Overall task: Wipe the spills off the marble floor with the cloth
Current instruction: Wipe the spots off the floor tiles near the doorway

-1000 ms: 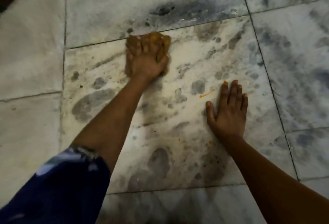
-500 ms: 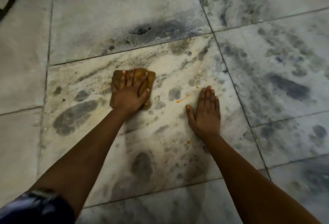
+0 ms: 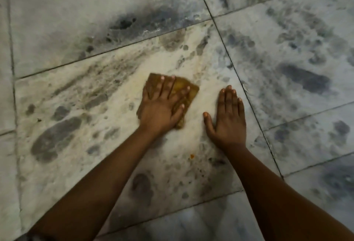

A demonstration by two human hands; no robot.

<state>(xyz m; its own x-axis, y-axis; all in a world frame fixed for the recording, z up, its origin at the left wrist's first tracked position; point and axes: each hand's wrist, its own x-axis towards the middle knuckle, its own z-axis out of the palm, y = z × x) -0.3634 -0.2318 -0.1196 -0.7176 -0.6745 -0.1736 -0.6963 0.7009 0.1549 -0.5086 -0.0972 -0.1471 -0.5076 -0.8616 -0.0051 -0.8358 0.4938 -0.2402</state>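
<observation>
Nearest the camera, two bare forearms reach out over the marble floor (image 3: 76,106). A small orange spot (image 3: 192,156) sits on the tile between the wrists. The right hand (image 3: 228,118) lies flat on the stone, fingers together and thumb out, holding nothing. Just beside it, apart from it, the left hand (image 3: 162,104) presses down with fingers spread on the folded yellow-brown cloth (image 3: 191,91), whose far and right edges show beyond the fingertips. Grey-veined tiles lie beyond.
</observation>
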